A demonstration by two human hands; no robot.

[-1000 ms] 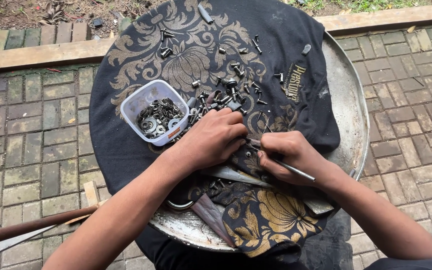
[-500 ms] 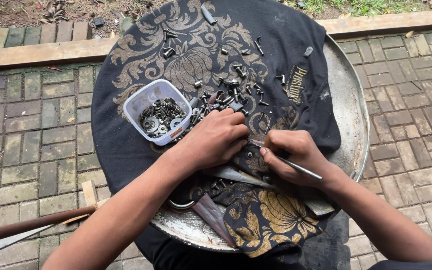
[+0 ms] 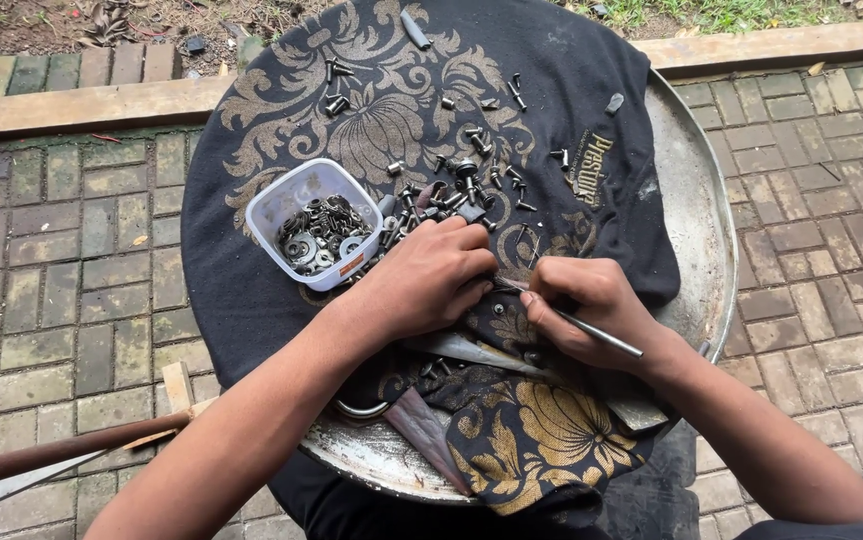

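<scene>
Beneath left hand (image 3: 431,280), probably touching: right-hand (image 3: 591,310) grip's thin tool (image 3: 576,322).

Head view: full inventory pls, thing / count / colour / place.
round tray: one, grey metal, on the brick paving
cloth: one, black with a gold floral print, draped over the tray
tub: one, white plastic, on the cloth at left, holds washers and small metal parts
loose screws and bolts: many, dark metal, scattered on the cloth beyond the hands
thin rod tool: one, silvery, in the right hand
wooden stick: one, brown, on the paving at lower left
brick paving: grey-green, all around the tray
left hand: pressed on the cloth beside the tub; what its fingers hold is hidden
right hand: closed round the rod tool
</scene>
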